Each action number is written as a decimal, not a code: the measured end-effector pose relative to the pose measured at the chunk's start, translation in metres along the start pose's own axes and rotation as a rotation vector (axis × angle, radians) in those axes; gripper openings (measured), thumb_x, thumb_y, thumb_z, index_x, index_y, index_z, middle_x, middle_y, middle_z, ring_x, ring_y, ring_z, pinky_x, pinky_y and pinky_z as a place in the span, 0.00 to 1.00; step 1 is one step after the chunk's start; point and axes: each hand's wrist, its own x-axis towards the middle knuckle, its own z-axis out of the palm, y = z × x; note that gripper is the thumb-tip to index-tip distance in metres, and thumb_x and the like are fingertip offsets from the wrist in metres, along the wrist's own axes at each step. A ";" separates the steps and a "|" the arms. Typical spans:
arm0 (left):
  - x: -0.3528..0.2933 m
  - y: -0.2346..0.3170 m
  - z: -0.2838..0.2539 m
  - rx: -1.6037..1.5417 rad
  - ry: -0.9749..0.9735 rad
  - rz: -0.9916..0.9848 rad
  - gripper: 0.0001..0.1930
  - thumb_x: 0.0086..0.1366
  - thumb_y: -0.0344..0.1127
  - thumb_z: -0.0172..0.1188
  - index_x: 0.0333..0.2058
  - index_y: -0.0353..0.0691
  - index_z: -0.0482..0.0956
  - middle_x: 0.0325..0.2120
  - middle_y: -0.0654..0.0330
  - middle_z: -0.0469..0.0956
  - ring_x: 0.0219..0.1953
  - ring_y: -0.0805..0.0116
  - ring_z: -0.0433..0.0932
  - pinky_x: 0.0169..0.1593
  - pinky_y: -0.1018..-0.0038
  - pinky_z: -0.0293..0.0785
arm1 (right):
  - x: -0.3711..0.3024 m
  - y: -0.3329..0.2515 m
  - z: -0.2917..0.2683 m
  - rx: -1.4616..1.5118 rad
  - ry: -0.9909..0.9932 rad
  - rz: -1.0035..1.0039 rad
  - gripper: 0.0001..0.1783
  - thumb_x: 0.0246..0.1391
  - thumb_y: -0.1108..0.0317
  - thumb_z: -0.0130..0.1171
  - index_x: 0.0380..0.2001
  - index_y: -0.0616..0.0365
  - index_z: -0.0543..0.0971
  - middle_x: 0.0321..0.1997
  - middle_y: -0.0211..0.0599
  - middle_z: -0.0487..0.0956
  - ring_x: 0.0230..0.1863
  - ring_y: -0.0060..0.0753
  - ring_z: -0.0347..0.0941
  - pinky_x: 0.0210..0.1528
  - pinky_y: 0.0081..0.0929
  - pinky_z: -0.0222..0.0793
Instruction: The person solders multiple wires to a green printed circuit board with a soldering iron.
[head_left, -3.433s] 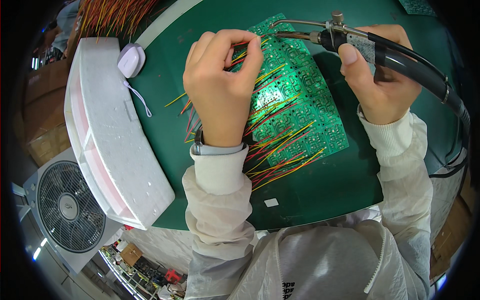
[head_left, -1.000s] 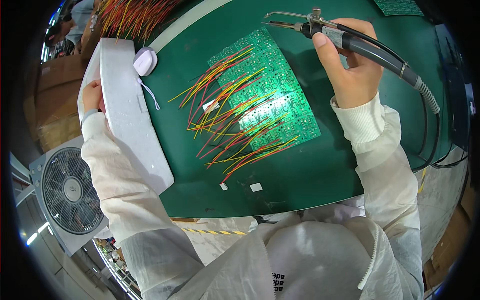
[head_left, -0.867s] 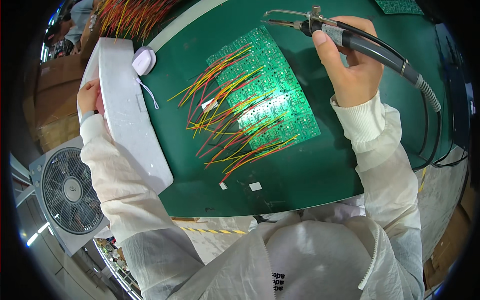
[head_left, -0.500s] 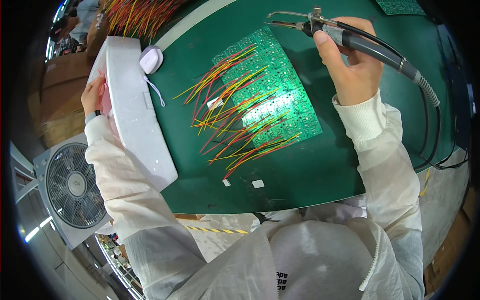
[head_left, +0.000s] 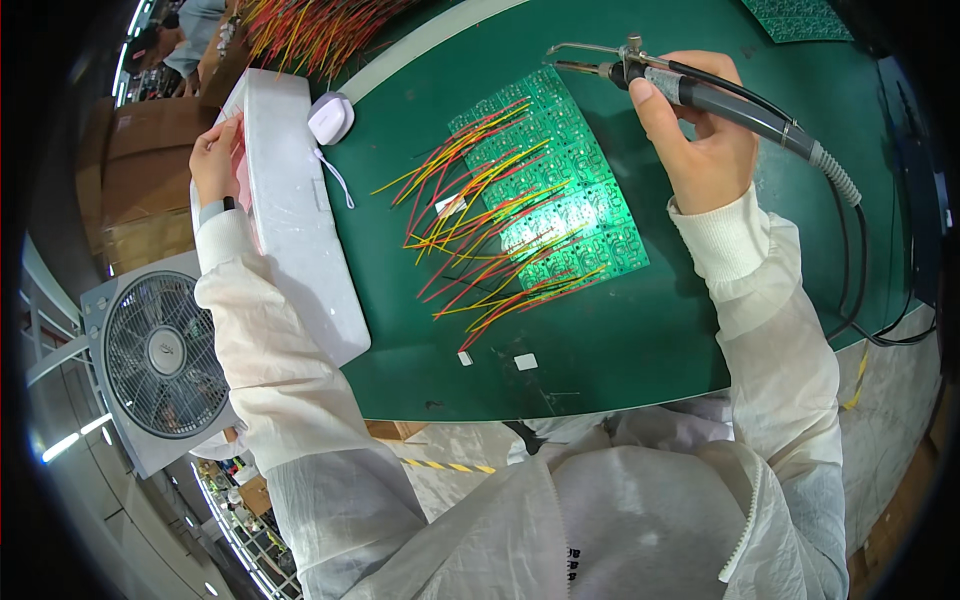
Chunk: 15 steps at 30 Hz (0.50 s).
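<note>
My right hand [head_left: 702, 135] grips a soldering iron [head_left: 735, 105] with a thin metal solder-feed tube clamped along it. The iron's tip points left, just above the far end of a green circuit board panel [head_left: 590, 190]. Red, yellow and black wires [head_left: 480, 215] stick out to the left from rows on that panel. My left hand [head_left: 217, 162] is at the far left, in a white foam box [head_left: 290, 190]. Its fingers are closed together beside something pinkish-red; what they hold is hidden.
A lilac case [head_left: 331, 119] with a strap lies beside the foam box. A bundle of wires [head_left: 315, 35] is at the far left, another board panel [head_left: 797, 18] at the far right. Small white pieces [head_left: 526, 362] lie near the front edge. A fan [head_left: 165, 352] stands left.
The whole view has shifted slightly, moving the table things to the right. My left fingers have curled in more at the foam box. My right hand still holds the soldering iron.
</note>
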 end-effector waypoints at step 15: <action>-0.009 0.015 -0.020 -0.144 0.010 0.103 0.08 0.57 0.29 0.54 0.32 0.29 0.71 0.31 0.54 0.75 0.32 0.72 0.74 0.36 0.80 0.72 | -0.002 -0.006 0.000 0.014 -0.044 0.049 0.16 0.43 0.70 0.60 0.35 0.64 0.69 0.28 0.34 0.73 0.25 0.20 0.68 0.27 0.16 0.66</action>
